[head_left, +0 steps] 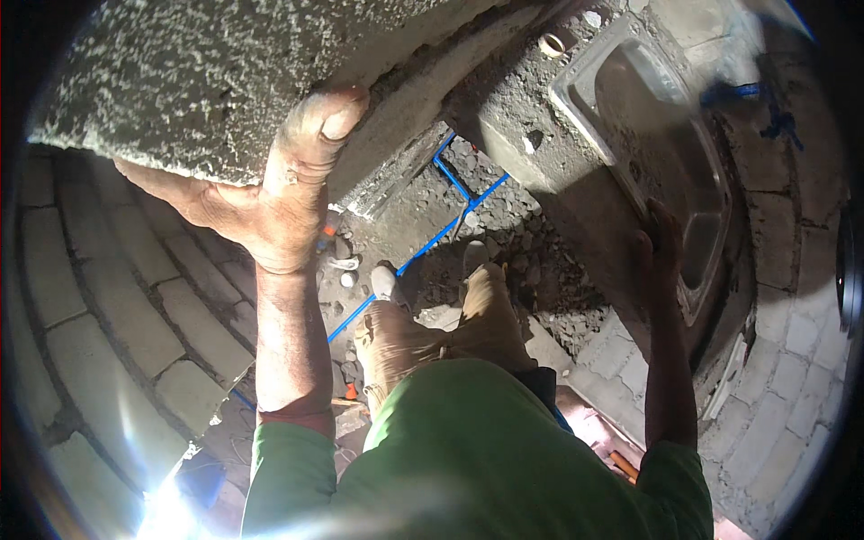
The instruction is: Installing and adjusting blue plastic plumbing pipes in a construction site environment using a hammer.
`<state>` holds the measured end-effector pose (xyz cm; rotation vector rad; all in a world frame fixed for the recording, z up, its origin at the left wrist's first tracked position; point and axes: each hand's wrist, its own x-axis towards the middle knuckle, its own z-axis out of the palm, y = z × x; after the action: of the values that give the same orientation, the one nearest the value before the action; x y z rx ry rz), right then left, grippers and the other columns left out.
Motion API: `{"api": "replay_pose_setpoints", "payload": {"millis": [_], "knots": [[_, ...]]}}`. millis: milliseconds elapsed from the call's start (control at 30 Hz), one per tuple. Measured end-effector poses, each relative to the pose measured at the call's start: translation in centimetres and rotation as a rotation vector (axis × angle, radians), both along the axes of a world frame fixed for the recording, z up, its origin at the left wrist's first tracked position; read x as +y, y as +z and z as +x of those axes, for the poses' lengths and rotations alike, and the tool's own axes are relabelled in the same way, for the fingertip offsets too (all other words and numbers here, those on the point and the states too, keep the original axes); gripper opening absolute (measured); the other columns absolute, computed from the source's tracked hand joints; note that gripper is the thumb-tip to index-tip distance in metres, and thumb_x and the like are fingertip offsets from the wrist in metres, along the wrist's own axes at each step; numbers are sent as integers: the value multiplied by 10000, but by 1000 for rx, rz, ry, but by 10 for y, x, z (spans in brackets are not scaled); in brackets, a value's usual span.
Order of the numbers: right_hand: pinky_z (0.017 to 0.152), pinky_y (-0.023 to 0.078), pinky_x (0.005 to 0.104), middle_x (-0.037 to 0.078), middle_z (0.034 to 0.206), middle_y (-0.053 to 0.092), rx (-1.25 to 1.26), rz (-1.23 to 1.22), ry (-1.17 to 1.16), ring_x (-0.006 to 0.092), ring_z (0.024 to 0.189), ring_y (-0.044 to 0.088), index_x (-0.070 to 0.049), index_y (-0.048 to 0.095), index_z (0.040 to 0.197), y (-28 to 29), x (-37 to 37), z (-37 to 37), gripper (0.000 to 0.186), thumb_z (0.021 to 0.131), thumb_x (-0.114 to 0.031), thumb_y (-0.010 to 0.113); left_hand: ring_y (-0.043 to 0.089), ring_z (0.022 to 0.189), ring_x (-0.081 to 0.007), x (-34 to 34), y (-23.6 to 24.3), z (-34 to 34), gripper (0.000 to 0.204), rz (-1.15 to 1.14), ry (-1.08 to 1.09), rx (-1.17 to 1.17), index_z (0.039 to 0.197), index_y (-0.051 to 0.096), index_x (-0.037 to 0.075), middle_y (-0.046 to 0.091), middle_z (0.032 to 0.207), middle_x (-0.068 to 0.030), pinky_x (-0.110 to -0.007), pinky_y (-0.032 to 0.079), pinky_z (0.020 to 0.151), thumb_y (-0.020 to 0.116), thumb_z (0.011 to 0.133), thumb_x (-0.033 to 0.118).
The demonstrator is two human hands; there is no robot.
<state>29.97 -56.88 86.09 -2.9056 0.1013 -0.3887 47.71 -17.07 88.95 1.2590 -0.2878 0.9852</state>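
Note:
My left hand point(286, 202) is closed on the edge of a rough grey concrete slab point(198, 81) at the upper left. Its thumb stretches up along the slab's side, while the fingertips are hidden behind the edge. Over on the right, a metal sink point(643, 117) with a dusty basin lies tilted on a rough cement counter point(517, 126). In shadow, my right hand point(661, 247) grips the sink's near rim, with the thumb on the outer side and the fingers over the edge.
Blue pipes point(432, 241) cross the floor beyond my feet, among broken rubble point(549, 270). A small ring point(552, 45) sits on the counter near the sink. Block walls point(99, 297) curve along both sides. An orange handle point(623, 466) shows beside my right arm.

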Motion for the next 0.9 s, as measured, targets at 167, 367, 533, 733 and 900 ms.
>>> {"api": "replay_pose_setpoints", "payload": {"millis": [167, 367, 533, 733, 900], "knots": [[1037, 386, 441, 190, 1284, 550, -76, -91, 48, 357, 1231, 490, -5, 511, 1317, -9, -15, -2, 521, 962, -386, 509, 452, 1172, -227, 2, 12, 2, 996, 152, 12, -55, 1429, 256, 14, 427, 1327, -118, -407, 346, 1058, 879, 696, 271], [940, 475, 413, 141, 1139, 655, 389, 460, 145, 288, 1062, 626, -28, 660, 1123, -33, 72, -74, 290, 890, -191, 606, 450, 1175, -236, 17, -1, 2, 971, 277, 203, 41, 1394, 299, 7, 440, 1268, -112, -415, 353, 1050, 882, 690, 332], [767, 545, 385, 102, 895, 703, 860, 54, 679, 276, 850, 681, -88, 718, 934, -176, 100, -110, 225, 853, -270, 614, 449, 1195, -236, 12, 4, 3, 960, 205, 113, 0, 1387, 301, 48, 438, 1289, -103, -426, 347, 1064, 884, 684, 342], [752, 544, 427, 127, 894, 703, 1127, -132, 774, 318, 816, 681, -100, 712, 907, -257, 95, -167, 266, 863, -328, 583, 584, 1069, -179, 16, 26, -19, 962, 369, -491, -70, 1460, 273, 8, 585, 1225, -125, -368, 382, 1037, 813, 764, 393], [745, 541, 451, 141, 902, 702, 1149, -70, 697, 335, 815, 679, -102, 708, 899, -280, 64, -223, 288, 873, -350, 562, 605, 1065, -224, 1, -8, 13, 831, 310, 236, -21, 1392, 364, 12, 599, 1215, -150, -401, 404, 1029, 755, 804, 451]]}}
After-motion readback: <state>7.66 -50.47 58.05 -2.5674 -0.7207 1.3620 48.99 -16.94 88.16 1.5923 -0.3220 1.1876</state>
